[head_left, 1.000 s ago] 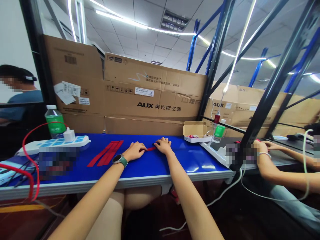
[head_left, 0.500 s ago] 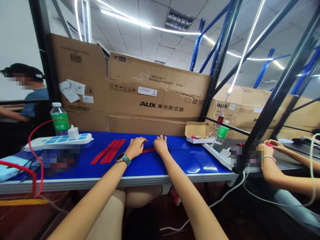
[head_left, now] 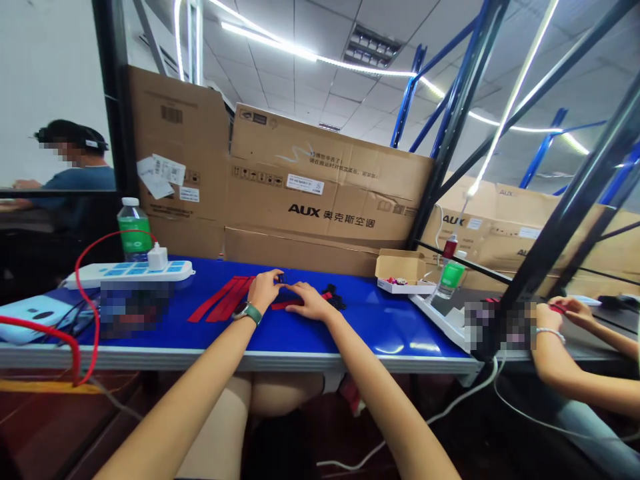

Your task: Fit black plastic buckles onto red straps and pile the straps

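Note:
My left hand (head_left: 265,295), with a watch on the wrist, is closed above the table. Its fingertips pinch a small black piece (head_left: 281,278) whose exact kind is too small to make out. Close by on the right, my right hand (head_left: 311,303) has its fingers stretched toward the left fingertips, with the thumb apart. Beneath it lies a short red strip (head_left: 280,306), partly covered. A small pile of black pieces (head_left: 338,299) sits just beyond the right hand. Several flat red strips (head_left: 223,300) lie side by side left of my left hand.
The blue tabletop (head_left: 370,327) is backed by a cardboard sheet (head_left: 325,193). On the left are a power strip (head_left: 115,272) and a bottle (head_left: 134,233). An open small box (head_left: 403,277) and another bottle (head_left: 451,277) stand right. A co-worker's hands (head_left: 565,317) work beyond the post.
My right hand has drawn back and turned left toward the left hand, uncovering the black pile. A small black piece now shows in my left fingertips. The view has shifted slightly.

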A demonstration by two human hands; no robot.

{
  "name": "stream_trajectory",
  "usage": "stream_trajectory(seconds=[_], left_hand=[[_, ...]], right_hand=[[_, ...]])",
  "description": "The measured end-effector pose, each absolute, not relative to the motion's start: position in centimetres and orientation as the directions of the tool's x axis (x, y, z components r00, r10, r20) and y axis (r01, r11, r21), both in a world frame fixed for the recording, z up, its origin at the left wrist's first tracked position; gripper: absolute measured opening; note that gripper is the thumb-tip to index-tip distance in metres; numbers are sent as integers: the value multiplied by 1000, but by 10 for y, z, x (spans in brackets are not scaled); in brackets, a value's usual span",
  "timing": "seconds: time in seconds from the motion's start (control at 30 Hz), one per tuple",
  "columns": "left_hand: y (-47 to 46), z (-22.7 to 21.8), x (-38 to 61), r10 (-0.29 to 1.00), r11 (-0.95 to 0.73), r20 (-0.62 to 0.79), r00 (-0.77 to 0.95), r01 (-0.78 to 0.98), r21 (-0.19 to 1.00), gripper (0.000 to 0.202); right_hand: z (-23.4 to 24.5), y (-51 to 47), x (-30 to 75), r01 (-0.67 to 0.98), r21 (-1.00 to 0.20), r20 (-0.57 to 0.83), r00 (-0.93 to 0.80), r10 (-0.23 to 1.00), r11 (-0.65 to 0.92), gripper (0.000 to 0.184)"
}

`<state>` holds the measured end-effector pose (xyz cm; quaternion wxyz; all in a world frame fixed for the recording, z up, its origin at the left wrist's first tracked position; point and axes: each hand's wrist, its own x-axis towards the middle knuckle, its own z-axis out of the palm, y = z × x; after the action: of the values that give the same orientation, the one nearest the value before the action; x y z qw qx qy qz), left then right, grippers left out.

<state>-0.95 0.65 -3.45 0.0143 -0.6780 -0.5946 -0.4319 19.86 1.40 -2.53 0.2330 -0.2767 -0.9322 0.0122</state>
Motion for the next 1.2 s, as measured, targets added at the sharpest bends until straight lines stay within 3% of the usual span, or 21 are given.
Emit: stream_trajectory(seconds=[0.17,0.27,0.33,0.43,0.5,0.63,0.7,0.97,1.2], left_hand=[[3,-37,-13,836,-85,506,-209,864,497,28],[1,-34,-11,825,-51,512,-238,871,488,27],[0,-32,-11,803,-55,534,-263,861,506,30],[1,-30,-13,744,-119,604,-286,833,541,30],[2,-29,-14,718,-181,636,-282,807,562,28],[7,-30,-13,737,-309,650,-188,761,570,21],[10,-31,-10,734,-386,670,-110,744,545,18],[14,-35,0,766,-536,643,-15,537,651,21],[8,-31,2,744,-589,662,86,552,590,11]], right_hand=[[-25,10,190,494,-2,333,-820,466,870,24],[-27,7,184,548,136,309,-815,490,825,23],[-29,6,181,566,156,325,-804,499,810,25],[-33,11,180,556,67,392,-778,491,829,33],[-34,15,182,538,-45,471,-731,493,842,28],[-33,23,187,566,-313,621,-486,615,763,23],[-31,23,188,600,-377,628,-395,671,706,25],[-25,9,187,783,-207,569,-392,723,587,23],[-26,11,186,789,-212,570,-379,729,576,19]])
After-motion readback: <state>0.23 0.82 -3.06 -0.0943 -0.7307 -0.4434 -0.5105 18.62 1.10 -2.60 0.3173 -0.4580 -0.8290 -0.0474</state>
